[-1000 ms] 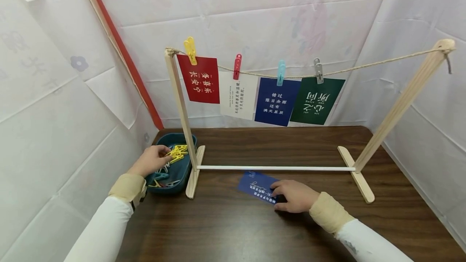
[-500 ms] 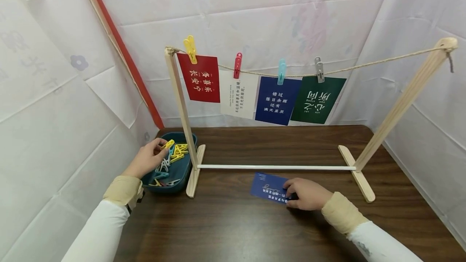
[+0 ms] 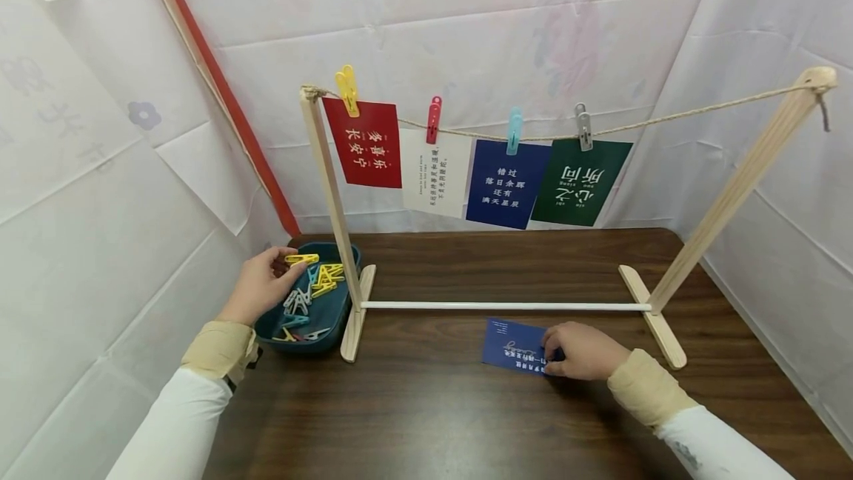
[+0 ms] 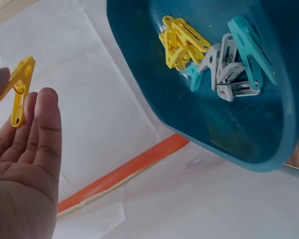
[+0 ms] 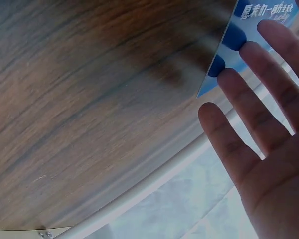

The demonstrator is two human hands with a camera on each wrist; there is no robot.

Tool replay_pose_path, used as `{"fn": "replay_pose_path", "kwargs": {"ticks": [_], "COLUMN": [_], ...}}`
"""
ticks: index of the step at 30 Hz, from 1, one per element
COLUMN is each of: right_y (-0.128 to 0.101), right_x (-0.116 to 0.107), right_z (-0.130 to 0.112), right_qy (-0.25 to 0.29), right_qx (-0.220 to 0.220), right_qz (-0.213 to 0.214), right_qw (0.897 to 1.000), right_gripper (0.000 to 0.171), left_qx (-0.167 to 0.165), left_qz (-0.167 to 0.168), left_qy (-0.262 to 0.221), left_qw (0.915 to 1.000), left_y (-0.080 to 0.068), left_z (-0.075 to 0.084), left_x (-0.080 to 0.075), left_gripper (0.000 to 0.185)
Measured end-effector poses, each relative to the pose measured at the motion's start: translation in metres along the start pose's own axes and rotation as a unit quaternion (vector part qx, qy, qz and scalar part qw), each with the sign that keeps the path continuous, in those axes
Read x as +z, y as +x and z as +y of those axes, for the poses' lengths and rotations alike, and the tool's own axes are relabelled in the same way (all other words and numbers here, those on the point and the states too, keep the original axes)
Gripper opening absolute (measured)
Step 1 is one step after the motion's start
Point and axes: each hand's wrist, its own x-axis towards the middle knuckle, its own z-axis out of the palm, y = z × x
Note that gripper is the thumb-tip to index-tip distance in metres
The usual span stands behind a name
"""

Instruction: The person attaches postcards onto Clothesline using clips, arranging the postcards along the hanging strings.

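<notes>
- Yellow clothespin [image 3: 301, 258], a small glossy plastic peg, sits pinched at the fingertips of the left hand [image 3: 261, 286], lifted just above the 12 o'clock rim of the teal tray [image 3: 333, 317].
- From the left wrist view, the same peg [image 4: 17, 89] lies between thumb and forefinger, the other fingers fairly straight beside it and the palm showing.
- Inside the tray [image 4: 259, 134], a smooth, rounded plastic tub, lie more pegs: a yellow cluster [image 4: 182, 47], grey ones [image 4: 229, 74] and turquoise ones [image 4: 249, 47], heaped loosely.
- Blue card [image 3: 516, 344], a flat, thin rectangle with pale printed lettering, lies on the dark wood-grain table [image 3: 426, 421] at about 5 o'clock from the tray, well apart from the peg.
- Right hand [image 3: 581, 350] rests on the card's 3 o'clock end; its fingers look loosely bent over the edge, and in the right wrist view the fingers [image 5: 249, 104] are spread and nearly straight, touching the card [image 5: 249, 35].
- A pale wooden frame [image 3: 329, 191] stands between the hands, with flat feet, slanting posts, a thin white crossbar [image 3: 506, 307] and rough twine [image 3: 666, 121] strung across the top.
- Along the twine hang four cards, each under a peg: red [image 3: 365, 145], white [image 3: 436, 172], navy [image 3: 506, 184] and green [image 3: 581, 182].
- White creased sheeting [image 3: 100, 169] lines the walls, with an orange-red strip [image 3: 226, 102] running aslant at 10 o'clock.
</notes>
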Motion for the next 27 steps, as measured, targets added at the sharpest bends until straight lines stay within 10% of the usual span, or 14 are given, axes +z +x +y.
{"fn": "replay_pose_path", "kwargs": {"ticks": [13, 27], "right_y": [0.017, 0.025], "right_x": [0.008, 0.013], "right_z": [-0.009, -0.016], "right_qy": [-0.014, -0.019], "right_qx": [0.093, 0.101], "right_qz": [0.004, 0.006], "right_qw": [0.996, 0.995], "right_gripper": [0.067, 0.081], "left_qx": [0.027, 0.039], "left_qz": [0.061, 0.07], "left_qy": [-0.04, -0.042], "left_qw": [0.997, 0.9959], "left_y": [-0.007, -0.017], "left_z": [0.018, 0.041], "left_x": [-0.007, -0.024], "left_gripper": [0.032, 0.03]}}
